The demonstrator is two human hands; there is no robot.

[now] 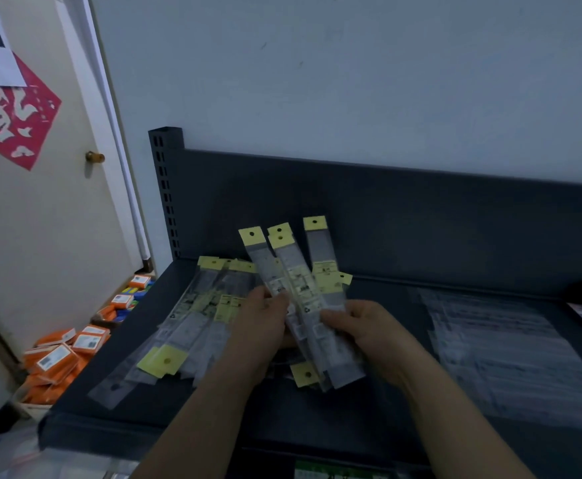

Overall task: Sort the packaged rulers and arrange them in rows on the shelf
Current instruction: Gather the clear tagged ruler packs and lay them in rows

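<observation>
Both hands hold a fanned bundle of packaged rulers (296,271), clear sleeves with yellow header tags, above the dark grey shelf (213,409). My left hand (262,319) grips the bundle from the left, thumb on top. From the right, my right hand (358,326) pinches the same bundle. Most tags point away from me; one yellow tag sticks out at the near end. A loose heap of more packaged rulers (193,319) lies on the shelf left of my hands, overlapping at slightly different angles.
Flat clear-wrapped packs (504,347) lie on the shelf's right part. The shelf has a back panel (421,219) and a slotted upright (165,188). Orange boxes (61,357) are piled on the floor at left, beside a door (58,202).
</observation>
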